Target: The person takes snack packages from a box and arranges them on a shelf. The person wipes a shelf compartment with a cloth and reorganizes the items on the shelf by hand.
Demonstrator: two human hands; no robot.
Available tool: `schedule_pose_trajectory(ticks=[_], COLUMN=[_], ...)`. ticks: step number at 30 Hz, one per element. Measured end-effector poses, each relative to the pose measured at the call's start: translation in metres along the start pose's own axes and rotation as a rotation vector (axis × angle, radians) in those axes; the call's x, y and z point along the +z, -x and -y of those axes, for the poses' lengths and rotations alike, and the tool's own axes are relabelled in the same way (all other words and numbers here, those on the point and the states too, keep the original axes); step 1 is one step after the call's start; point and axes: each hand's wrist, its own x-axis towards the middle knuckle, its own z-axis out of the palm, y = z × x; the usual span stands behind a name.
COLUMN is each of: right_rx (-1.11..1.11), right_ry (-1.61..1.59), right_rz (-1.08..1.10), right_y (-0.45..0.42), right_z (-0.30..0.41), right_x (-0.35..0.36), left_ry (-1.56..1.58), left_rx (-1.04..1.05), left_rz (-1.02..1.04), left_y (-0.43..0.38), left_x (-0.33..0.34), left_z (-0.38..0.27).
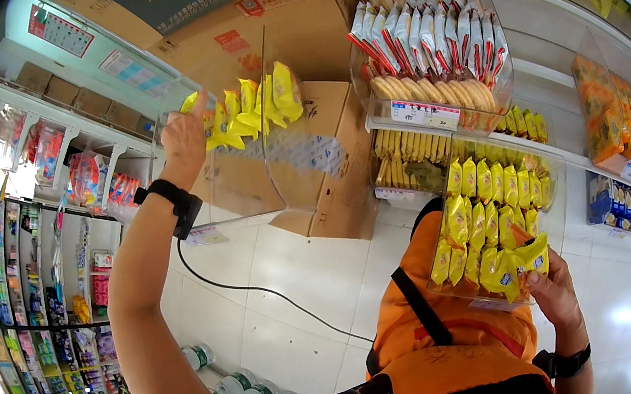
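My left hand is at the left side of a clear plastic bin, its fingers closed around a small yellow packet. A row of yellow snack packets leans inside that bin, just right of the hand. Over my right thigh, a second clear bin holds several rows of yellow snack packets. At its near right corner, my right hand grips a yellow packet with thumb and fingers. Other packets crowd against that one.
A cardboard carton stands behind the left bin. Biscuit packets fill a bin on the white shelf at right. A black cable crosses the tiled floor; plastic bottles lie at lower left, near a goods rack.
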Motion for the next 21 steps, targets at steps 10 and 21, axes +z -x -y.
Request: schedule_pose_trajectory(ticks=[10,21], right_rx=[0.034,0.062], right_ry=[0.025,0.023], right_rz=[-0.003,-0.028], right_y=[0.001,0.001], right_z=[-0.003,0.001], right_x=[-0.009,-0.007], left_ry=[0.056,0.068], left_rx=[0.171,0.128], left_rz=[0.025,0.01], left_y=[-0.012,-0.01], left_x=[0.039,0.034], left_z=[0.013,0.015])
